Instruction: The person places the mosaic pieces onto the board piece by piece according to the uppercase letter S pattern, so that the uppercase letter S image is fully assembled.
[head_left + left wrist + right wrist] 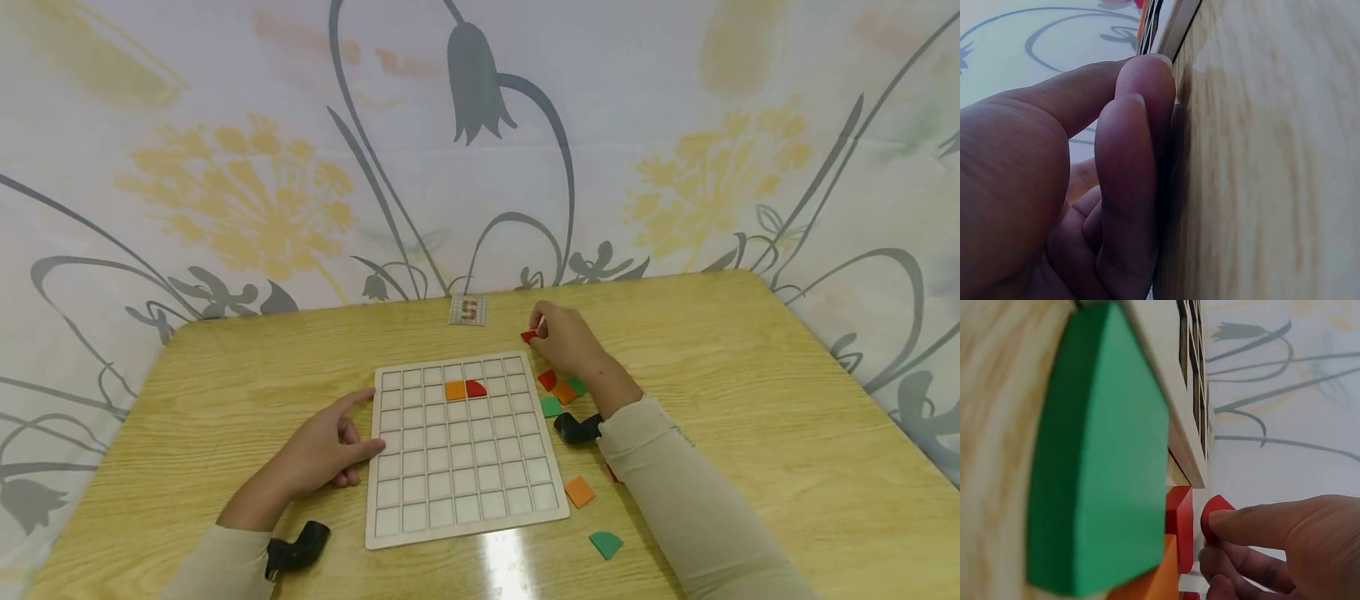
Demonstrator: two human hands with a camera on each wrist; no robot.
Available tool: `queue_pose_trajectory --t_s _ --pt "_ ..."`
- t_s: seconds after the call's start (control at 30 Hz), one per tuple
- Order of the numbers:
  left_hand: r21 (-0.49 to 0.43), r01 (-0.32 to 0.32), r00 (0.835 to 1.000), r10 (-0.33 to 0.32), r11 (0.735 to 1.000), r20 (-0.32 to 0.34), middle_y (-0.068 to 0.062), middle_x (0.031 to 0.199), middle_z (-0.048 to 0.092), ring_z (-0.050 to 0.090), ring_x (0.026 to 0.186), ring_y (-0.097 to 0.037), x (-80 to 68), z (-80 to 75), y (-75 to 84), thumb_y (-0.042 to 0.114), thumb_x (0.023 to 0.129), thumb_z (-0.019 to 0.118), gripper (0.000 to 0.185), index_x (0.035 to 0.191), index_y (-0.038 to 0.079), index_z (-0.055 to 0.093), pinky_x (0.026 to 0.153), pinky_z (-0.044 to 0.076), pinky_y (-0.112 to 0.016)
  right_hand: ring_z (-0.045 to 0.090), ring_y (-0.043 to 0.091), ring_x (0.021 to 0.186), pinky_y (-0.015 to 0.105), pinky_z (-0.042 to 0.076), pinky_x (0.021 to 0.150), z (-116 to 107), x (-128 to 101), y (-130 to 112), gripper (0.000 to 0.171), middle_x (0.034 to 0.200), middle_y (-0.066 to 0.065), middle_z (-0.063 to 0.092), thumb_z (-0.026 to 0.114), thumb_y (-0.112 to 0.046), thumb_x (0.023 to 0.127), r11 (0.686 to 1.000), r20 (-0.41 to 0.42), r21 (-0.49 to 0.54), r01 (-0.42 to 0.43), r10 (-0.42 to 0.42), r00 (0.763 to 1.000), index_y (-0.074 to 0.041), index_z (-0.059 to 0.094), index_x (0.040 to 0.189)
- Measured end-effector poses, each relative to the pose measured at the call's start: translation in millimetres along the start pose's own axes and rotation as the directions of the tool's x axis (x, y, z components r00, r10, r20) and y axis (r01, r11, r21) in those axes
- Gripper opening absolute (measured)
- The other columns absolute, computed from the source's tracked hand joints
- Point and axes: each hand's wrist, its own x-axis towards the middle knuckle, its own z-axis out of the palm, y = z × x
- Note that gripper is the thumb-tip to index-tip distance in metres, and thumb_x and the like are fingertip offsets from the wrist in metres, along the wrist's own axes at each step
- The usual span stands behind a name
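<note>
A white gridded board (468,527) lies on the wooden table, an orange square (455,390) and a red quarter-round piece (476,388) side by side in its cells. My left hand (326,446) touches the board's left edge with extended thumb and index finger, its other fingers bent. Beyond the board's upper right corner, my right hand (566,337) pinches a red piece (528,337) between thumb and fingers. The right wrist view shows that red piece (1216,503) partly covered by the fingertips, with a green piece (1116,462) large in front.
Right of the board lie loose pieces: red (547,380), orange (564,393), green (551,407), another orange square (579,492) and a green quarter-round (606,544). A small card (468,310) with a coloured figure lies behind the board. Black wrist devices (298,546) sit at both sleeves.
</note>
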Motion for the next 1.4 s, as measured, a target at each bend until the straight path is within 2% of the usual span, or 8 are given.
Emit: queue_pose_trajectory --t_s 0.2,0.3,0.43,0.57,0.67,0.97,1.27,1.4 --pt "0.003 -0.009 1.000 0.009 1.000 -0.005 -0.011 0.075 0.057 0.059 0.049 -0.021 0.2 -0.2 0.5 0.033 0.078 0.073 0.081 0.145 0.028 0.026 0.046 0.052 -0.033 0.042 0.016 0.051 0.024 0.038 0.046 2 0 -5 0.034 0.067 0.006 0.050 0.052 -0.007 0.091 0.999 -0.018 0.041 0.018 -0.017 1.000 -0.007 0.050 0.125" --pt "0.002 -0.008 1.000 0.009 1.000 -0.009 -0.011 0.075 0.057 0.059 0.049 -0.021 0.4 -0.5 0.2 0.033 0.078 0.073 0.081 0.144 0.029 0.026 0.046 0.052 -0.033 0.038 0.015 0.048 0.024 0.035 0.043 2 0 -10 0.038 0.061 0.005 0.046 0.050 -0.007 0.092 0.997 -0.032 0.052 0.049 -0.047 0.998 -0.007 0.049 0.130" --pt "0.003 0.002 1.000 -0.002 1.000 -0.006 -0.011 0.075 0.057 0.059 0.050 -0.022 0.2 -0.3 -1.3 0.032 0.078 0.073 0.081 0.144 0.029 0.026 0.047 0.052 -0.033 0.037 0.015 0.047 0.023 0.034 0.044 4 -1 -17 0.035 0.070 0.006 0.051 0.050 -0.005 0.091 0.994 -0.059 0.037 0.100 -0.098 0.993 -0.004 0.055 0.125" --pt "0.010 0.003 1.000 -0.003 1.000 -0.016 -0.010 0.074 0.057 0.059 0.049 -0.021 -0.2 -1.2 -1.3 0.033 0.078 0.073 0.081 0.144 0.029 0.027 0.046 0.052 -0.032 0.046 0.015 0.058 0.023 0.039 0.050 4 -2 -26 0.031 0.090 0.007 0.059 0.052 -0.007 0.090 0.990 -0.099 -0.007 0.142 -0.142 0.985 -0.006 0.060 0.120" --pt "0.013 -0.004 1.000 0.004 1.000 -0.024 -0.010 0.074 0.057 0.058 0.049 -0.021 0.2 -2.0 -0.2 0.034 0.078 0.073 0.081 0.144 0.029 0.027 0.046 0.052 -0.032 0.053 0.016 0.068 0.024 0.044 0.054 3 -4 -34 0.029 0.092 0.007 0.063 0.056 -0.010 0.089 0.987 -0.120 -0.012 0.161 -0.161 0.980 -0.009 0.061 0.118" --pt "-0.003 -0.005 1.000 0.005 1.000 -0.006 -0.011 0.074 0.057 0.058 0.049 -0.022 -0.6 -0.9 -0.5 0.031 0.079 0.073 0.080 0.144 0.029 0.027 0.047 0.052 -0.033 0.061 0.013 0.069 0.024 0.047 0.052 5 -17 -54 0.022 0.089 0.004 0.070 0.063 -0.017 0.088 0.978 -0.129 0.116 0.175 -0.160 0.979 -0.016 0.064 0.110" --pt "-0.009 0.003 1.000 -0.003 1.000 -0.005 -0.011 0.075 0.057 0.058 0.049 -0.022 0.3 1.2 -1.5 0.032 0.078 0.073 0.080 0.144 0.030 0.027 0.047 0.052 -0.033 0.064 0.012 0.081 0.024 0.052 0.063 17 -29 -65 0.011 0.090 -0.001 0.068 0.064 -0.016 0.087 0.950 -0.015 0.263 0.166 -0.168 0.986 -0.018 0.063 0.098" --pt "-0.001 0.001 1.000 -0.001 1.000 -0.009 -0.011 0.074 0.056 0.058 0.049 -0.022 1.7 0.0 -1.3 0.031 0.078 0.073 0.080 0.144 0.030 0.027 0.047 0.052 -0.033 0.066 0.015 0.081 0.025 0.052 0.061 21 -27 -69 0.007 0.090 0.003 0.069 0.063 -0.016 0.087 0.940 0.047 0.293 0.175 -0.196 0.979 -0.017 0.061 0.094"
